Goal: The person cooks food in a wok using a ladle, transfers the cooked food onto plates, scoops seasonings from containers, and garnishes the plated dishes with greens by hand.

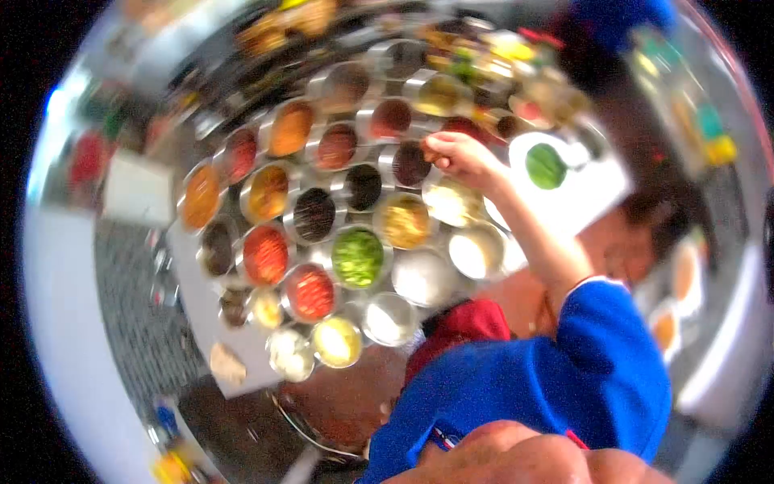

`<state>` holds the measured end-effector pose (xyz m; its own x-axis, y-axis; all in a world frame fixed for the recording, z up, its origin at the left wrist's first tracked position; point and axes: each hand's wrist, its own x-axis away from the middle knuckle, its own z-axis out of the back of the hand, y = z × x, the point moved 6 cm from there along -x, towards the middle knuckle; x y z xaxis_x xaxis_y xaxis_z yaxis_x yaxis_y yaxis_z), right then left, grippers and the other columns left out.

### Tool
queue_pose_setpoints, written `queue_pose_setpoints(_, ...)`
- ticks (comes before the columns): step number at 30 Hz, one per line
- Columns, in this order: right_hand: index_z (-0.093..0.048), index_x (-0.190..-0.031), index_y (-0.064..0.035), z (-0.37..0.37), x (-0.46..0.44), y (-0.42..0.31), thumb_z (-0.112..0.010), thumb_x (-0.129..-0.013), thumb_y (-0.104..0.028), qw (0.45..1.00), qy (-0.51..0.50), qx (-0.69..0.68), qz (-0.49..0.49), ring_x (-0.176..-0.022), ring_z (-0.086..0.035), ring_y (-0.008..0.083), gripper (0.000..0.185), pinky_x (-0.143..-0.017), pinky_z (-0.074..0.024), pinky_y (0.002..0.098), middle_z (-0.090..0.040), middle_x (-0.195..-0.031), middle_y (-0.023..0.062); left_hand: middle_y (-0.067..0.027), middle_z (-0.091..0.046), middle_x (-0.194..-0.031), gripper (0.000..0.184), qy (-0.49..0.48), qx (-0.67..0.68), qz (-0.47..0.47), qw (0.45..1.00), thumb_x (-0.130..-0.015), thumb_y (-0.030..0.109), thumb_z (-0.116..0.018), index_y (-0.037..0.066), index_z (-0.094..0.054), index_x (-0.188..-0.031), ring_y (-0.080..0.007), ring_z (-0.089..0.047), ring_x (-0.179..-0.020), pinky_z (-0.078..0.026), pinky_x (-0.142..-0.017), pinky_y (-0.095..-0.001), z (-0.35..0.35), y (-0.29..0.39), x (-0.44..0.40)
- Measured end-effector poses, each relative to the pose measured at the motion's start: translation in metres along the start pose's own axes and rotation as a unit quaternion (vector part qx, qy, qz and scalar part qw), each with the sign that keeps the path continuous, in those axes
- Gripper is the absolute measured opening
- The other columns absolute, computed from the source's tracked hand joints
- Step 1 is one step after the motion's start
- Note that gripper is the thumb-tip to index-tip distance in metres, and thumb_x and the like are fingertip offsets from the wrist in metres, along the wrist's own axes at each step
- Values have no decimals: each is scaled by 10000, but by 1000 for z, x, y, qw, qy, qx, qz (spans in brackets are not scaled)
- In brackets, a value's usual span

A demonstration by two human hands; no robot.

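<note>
Coming up from the right in a blue sleeve (613, 339), my right hand (459, 155) is over the upper middle of many metal bowls. Its fingers are pinched together, with something small and brown at their tips, too blurred to name. The fingertips are beside a bowl of dark red-brown contents (409, 164). Nearby are a bowl of dark contents (363, 185), a bowl of pale yellow pieces (405, 221) and a bowl of chopped green pieces (357, 256). My left hand is out of view.
Bowls of red pieces (310, 292) and orange contents (201, 198) stand on the white surface (197, 278). A white container of green contents (546, 166) is at the right. Below the bowls lies a maroon cloth (472, 323). A white board (138, 187) is at the left.
</note>
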<state>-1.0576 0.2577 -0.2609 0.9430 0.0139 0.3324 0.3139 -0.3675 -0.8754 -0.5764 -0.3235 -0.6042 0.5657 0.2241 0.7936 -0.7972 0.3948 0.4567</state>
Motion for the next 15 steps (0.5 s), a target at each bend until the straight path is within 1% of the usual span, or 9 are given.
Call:
queue_pose_setpoints(2,-614,-1011,-40,56,93,23,-595,-967,-233,993,101,-55,-15,-596,-449,16,198,-452,-306,164,-578,-821,-22,-88,-695,-994,288,-48,-58,-38,996,-860,205,-668,7,-657,-1070,-220,-655,-907,-510,-788,-360,10,18,-29)
queue_pose_setpoints(3,-603,-1006,-40,88,152,35,-594,-968,-218,988,119,-95,-10,-596,-444,17,182,-445,-299,157,-564,-817,-24,-89,-695,-996,286,-74,-86,-56,992,-860,204,-667,6,-658,-1066,-220,-655,-909,-509,-789,-360,16,30,-40)
queue_pose_setpoints(5,-596,-1010,-34,147,257,71,-588,-973,-216,964,245,-97,-14,-585,-446,15,186,-438,-305,145,-559,-795,-25,-91,-695,-1000,282,-107,-125,-73,984,-860,202,-664,4,-659,-1060,-219,-654,-913,-507,-792,-360,18,45,-58)
queue_pose_setpoints(6,-597,-1024,-30,162,315,80,-588,-974,-217,951,294,-93,-15,-581,-446,12,194,-436,-314,144,-560,-789,-25,-92,-694,-1002,280,-121,-137,-80,980,-860,202,-662,3,-659,-1057,-219,-654,-915,-506,-793,-360,18,54,-67)
queue_pose_setpoints(8,-595,-1083,-13,200,418,106,-603,-962,-187,898,418,-134,-23,-578,-467,7,212,-433,-357,131,-581,-805,-14,-95,-694,-1006,276,-138,-162,-99,972,-859,200,-659,1,-660,-1050,-218,-654,-919,-504,-796,-360,12,79,-76)
queue_pose_setpoints(10,-577,-1185,-23,222,518,118,-617,-956,-207,856,497,-144,-2,-601,-465,5,297,-438,-354,111,-581,-877,-20,-97,-694,-1010,272,-157,-182,-120,963,-859,199,-657,-2,-661,-1043,-218,-653,-923,-501,-798,-359,-1,101,-79)
queue_pose_setpoints(12,-580,-1165,-27,241,601,133,-625,-951,-203,824,530,-195,45,-600,-474,11,281,-428,-353,107,-585,-880,-4,-99,-694,-1014,269,-167,-200,-142,955,-859,197,-654,-4,-662,-1037,-217,-653,-927,-499,-801,-359,-16,121,-78)
queue_pose_setpoints(14,-566,-1079,-36,256,674,137,-612,-951,-166,788,570,-214,91,-562,-440,22,188,-395,-323,122,-544,-809,-14,-101,-694,-1018,265,-183,-218,-167,944,-858,196,-651,-6,-663,-1030,-217,-652,-931,-497,-804,-359,-40,141,-74)
queue_pose_setpoints(15,-562,-1085,-36,267,708,140,-613,-951,-165,769,598,-207,93,-561,-436,23,192,-394,-325,123,-533,-801,-16,-102,-694,-1020,264,-188,-228,-181,938,-858,195,-649,-7,-663,-1027,-216,-652,-933,-496,-805,-359,-52,151,-69)
